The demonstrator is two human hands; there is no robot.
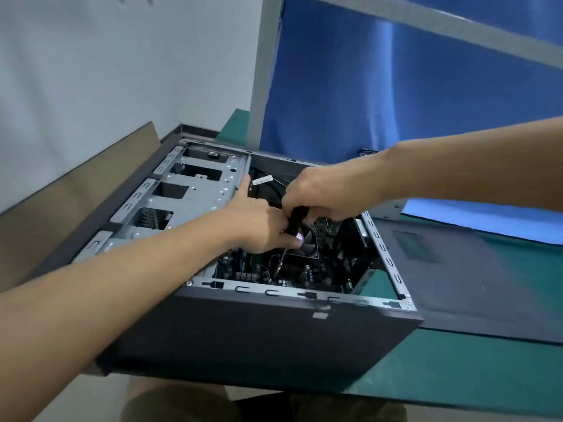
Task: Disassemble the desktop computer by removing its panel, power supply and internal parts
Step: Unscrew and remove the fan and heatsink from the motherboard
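- A sheet of brown cardboard (54, 190) leans along the white wall at the far left, just behind the case.
- The desktop computer case (259, 336) lies on its side on the green table mat (475, 370), open side up; its near corner hangs past the table edge.
- Inside at the left sits the grey metal drive cage (185, 196), with several rectangular cut-outs.
- The left hand (259, 223) reaches over the cage — forefinger stretched out along the cage's edge, the other fingers curled around the black screwdriver (294, 226) low on its handle.
- The screwdriver's shaft points down beside the CPU cooler fan (309, 242); its tip is lost among the motherboard (268, 269) parts.
- The right hand (323, 190) is closed over the top of the screwdriver handle.
- The removed dark side panel (457, 278) lies flat on the mat just right of the case.
- Behind stand a blue curtain (396, 102) and a grey metal frame post (263, 71).
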